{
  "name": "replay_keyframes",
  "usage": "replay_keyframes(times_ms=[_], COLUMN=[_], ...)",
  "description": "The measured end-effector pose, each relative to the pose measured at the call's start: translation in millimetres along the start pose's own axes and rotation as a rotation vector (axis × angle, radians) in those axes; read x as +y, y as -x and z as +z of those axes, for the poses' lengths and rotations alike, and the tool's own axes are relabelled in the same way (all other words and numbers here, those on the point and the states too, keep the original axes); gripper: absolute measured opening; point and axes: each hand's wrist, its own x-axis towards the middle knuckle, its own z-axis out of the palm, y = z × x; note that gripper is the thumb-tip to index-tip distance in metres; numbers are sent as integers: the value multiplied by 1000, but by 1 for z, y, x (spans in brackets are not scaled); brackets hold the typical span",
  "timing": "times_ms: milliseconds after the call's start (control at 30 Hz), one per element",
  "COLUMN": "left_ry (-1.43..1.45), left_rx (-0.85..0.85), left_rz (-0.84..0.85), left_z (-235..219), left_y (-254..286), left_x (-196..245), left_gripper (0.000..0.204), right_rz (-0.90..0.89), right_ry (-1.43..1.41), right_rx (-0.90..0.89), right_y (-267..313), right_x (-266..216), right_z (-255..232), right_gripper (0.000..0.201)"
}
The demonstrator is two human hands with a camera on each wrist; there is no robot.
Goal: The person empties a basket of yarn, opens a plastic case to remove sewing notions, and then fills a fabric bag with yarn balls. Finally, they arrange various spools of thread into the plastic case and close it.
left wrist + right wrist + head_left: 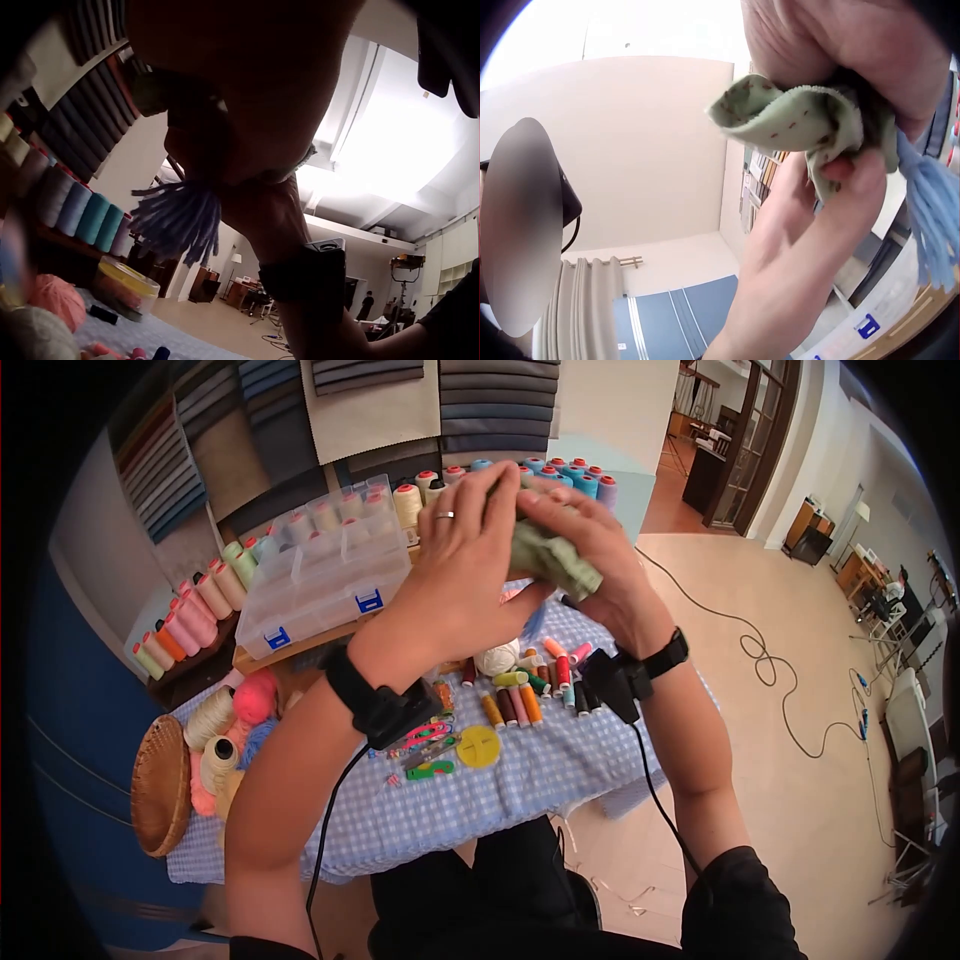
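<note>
Raised above the table, a small green cloth piece (556,560) with little red-brown marks is between both hands. In the right wrist view the cloth (780,120) has a folded, open-mouthed edge, and a light blue yarn tassel (933,214) hangs beside it. My right hand (612,560) grips the cloth from the right side. With thumb below and fingers above, my left hand (462,565) pinches it from the left; its fingertips are partly hidden by the fabric. Seen from the left wrist, the tassel (180,225) dangles under the dark, backlit hands.
Below lie thread spools (515,705), scissors (430,752), a yellow round case (478,747) and a white yarn ball (497,658) on the checked tablecloth (500,800). A clear compartment box (325,585) stands behind left, near yarn balls (255,695) and a tipped basket (160,785).
</note>
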Motion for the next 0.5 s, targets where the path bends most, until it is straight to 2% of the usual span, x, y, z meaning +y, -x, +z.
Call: replay_keyframes(times_ms=[67,133,167,200,267,300,367,400,467,500], left_ry=[23,97,148,154,365,369,368,365,455,491], left_rx=[61,-12,-25,-20,-159,-157,-243,-244,-318,-256], left_rz=[-1,-35,-41,-38,-159,-162,-198,-205,-433,-464], left_z=[-19,-42,-50,-57,-74,-81,-98,-106,-119,-119], left_y=[7,23,34,44,63,73,95,107,128,143], left_x=[3,2,1,2,6,5,2,-1,-9,-17], left_gripper=[91,83,67,67,47,47,25,25,13,12], right_rz=[-121,-296,-420,-422,-239,-170,51,55,136,169], right_ry=[63,200,244,251,621,790,1132,1129,966,997], right_rx=[79,147,186,188,322,330,293,287,236,241], right_y=[-3,-17,-27,-40,-55,-53,-47,-46,-42,-42], right_x=[-14,-21,-16,-9,14,30,52,58,64,64], right_z=[-16,-44,-54,-72,-114,-128,-145,-152,-153,-153], right_gripper=[29,29,30,30,44,52,60,60,50,46])
